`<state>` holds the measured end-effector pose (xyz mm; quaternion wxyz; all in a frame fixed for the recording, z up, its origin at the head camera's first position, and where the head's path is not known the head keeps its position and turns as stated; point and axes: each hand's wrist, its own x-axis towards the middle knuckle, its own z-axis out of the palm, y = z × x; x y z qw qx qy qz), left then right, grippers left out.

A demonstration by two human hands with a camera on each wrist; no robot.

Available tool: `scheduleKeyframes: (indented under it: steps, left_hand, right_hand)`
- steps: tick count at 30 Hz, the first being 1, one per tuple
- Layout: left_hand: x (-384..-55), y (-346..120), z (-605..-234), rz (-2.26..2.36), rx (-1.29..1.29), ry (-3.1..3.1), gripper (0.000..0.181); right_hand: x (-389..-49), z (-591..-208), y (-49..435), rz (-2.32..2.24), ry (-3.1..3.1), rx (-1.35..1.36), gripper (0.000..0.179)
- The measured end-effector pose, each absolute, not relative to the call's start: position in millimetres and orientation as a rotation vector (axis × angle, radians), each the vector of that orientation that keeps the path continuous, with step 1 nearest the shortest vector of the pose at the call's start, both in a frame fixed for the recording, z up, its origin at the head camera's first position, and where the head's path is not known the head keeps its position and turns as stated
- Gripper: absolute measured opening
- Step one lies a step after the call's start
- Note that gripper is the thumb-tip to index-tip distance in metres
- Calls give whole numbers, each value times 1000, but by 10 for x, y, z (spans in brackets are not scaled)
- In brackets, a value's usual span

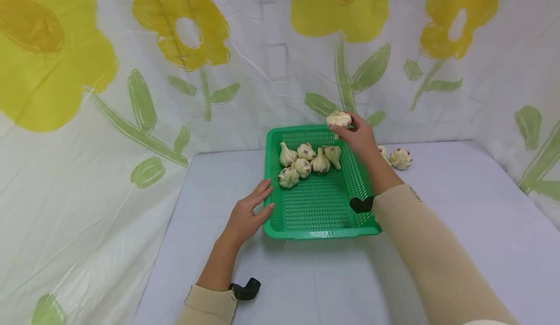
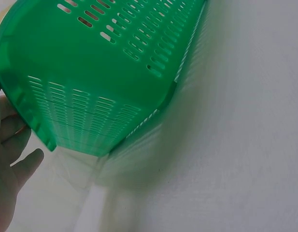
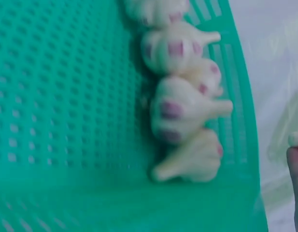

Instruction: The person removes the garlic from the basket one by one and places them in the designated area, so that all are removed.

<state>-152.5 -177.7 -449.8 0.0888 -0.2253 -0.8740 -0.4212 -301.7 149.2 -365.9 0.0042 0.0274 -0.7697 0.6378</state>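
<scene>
A green plastic basket (image 1: pixel 323 234) with slotted walls stands on the table, several garlic bulbs (image 1: pixel 321 161) grouped toward its back left. My right hand (image 1: pixel 359 137) pinches one garlic bulb (image 1: pixel 339 119) above the basket's back right corner. In the right wrist view only a bit of that hand (image 3: pixel 297 179) shows at the right edge, beside the bulbs (image 3: pixel 175 108) in the basket. My left hand (image 1: pixel 247 216) rests with extended fingers against the basket's left rim. In the left wrist view its fingers (image 2: pixel 16 137) lie along the outer rim, thumb apart.
Right of the basket, a garlic bulb (image 1: pixel 401 159) lies on the white-covered table (image 1: pixel 459 208), another partly hidden behind the right arm. A white curtain (image 1: pixel 262 72) with yellow flowers hangs behind and along the sides.
</scene>
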Motion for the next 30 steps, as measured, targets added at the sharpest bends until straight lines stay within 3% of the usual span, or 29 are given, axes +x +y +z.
scheduleKeyframes:
  steps: [12, 19, 30]
  left_hand:
    - [-1516, -1774, -4493, -1262, -668, -2600, 49]
    - [-1515, -1781, -4511, -1271, -662, -2606, 49]
    - [-1519, -1788, -4520, -1266, -663, -2595, 49]
  right_hand:
    - [-2929, -3194, 1982, 1832, -2442, 22, 71]
    - [-3091, -3317, 2413, 1723, -2494, -82, 80]
    - [-3014, -3505, 2956, 1310, -2739, -186, 85]
